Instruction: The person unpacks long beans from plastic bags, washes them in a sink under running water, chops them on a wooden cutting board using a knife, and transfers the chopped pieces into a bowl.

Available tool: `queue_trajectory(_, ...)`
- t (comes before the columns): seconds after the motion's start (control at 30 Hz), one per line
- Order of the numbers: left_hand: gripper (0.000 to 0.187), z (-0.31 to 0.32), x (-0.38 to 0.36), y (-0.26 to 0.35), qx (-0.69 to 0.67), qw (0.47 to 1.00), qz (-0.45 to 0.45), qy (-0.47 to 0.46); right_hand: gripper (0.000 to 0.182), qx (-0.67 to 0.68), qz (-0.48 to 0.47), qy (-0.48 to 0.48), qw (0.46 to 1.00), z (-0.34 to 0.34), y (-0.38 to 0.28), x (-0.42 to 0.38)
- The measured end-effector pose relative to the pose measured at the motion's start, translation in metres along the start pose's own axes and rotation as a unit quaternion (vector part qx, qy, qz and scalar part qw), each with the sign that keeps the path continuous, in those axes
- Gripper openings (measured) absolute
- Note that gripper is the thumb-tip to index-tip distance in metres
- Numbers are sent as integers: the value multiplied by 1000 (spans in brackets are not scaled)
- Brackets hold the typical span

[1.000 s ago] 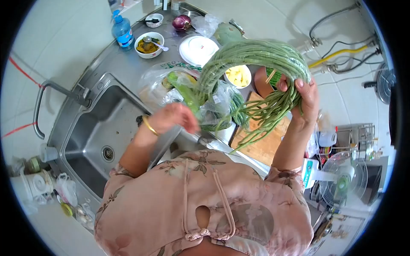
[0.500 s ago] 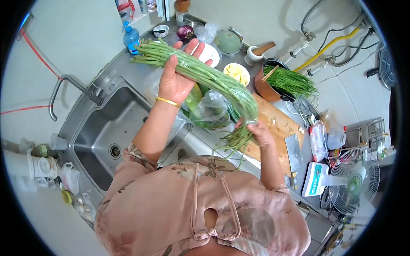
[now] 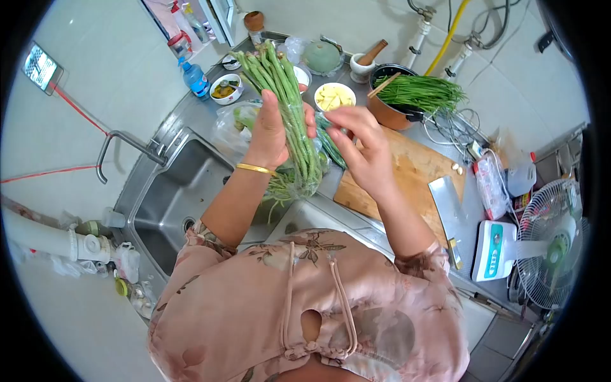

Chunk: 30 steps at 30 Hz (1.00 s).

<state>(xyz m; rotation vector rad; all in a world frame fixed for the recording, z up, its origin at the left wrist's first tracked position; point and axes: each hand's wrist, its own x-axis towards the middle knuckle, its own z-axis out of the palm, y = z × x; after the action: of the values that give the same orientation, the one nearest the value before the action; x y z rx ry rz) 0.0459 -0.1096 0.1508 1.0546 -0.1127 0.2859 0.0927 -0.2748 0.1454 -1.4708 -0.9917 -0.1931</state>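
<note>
While our left hand [image 3: 270, 130] wraps its fingers around a bunch of long beans [image 3: 293, 121] at upper centre, our right hand [image 3: 368, 146], seemingly empty, hangs half-curled just beside it. Outward, we see a wooden cutting board [image 3: 407, 162] right of centre, a cleaver [image 3: 448, 200] across its right edge. Our metal counter [image 3: 468, 223] bears a pot [image 3: 389, 118] of greens at upper right; the steel sink [image 3: 178, 184] lies left of centre. Pale walls [image 3: 534, 95] enclose us, a fan [image 3: 552, 248] at far right.

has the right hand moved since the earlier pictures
Yes, the right hand has moved towards the bowl of yellow pieces on the counter and is now closer to it.
</note>
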Motion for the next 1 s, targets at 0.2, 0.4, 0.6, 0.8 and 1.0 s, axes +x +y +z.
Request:
queue_trajectory(0.2,68,11,-2,-6,-57,998,-37,4,8,-38,-96,12,995,15,2,17)
queue_trajectory(0.4,19,9,0,-3,-85,995,-52,-8,11,262,153,1,953,10,16,2)
queue_trajectory(0.6,27,5,5,5,-246,968,-48,-18,26,259,251,-142,922,-2,11,-33)
queue_trajectory(0.8,38,7,9,-6,-191,979,-36,53,22,181,198,-12,963,28,12,-55)
queue_trajectory(1.0,33,19,-23,-20,-7,992,-58,108,14,-131,-5,55,990,23,4,-50)
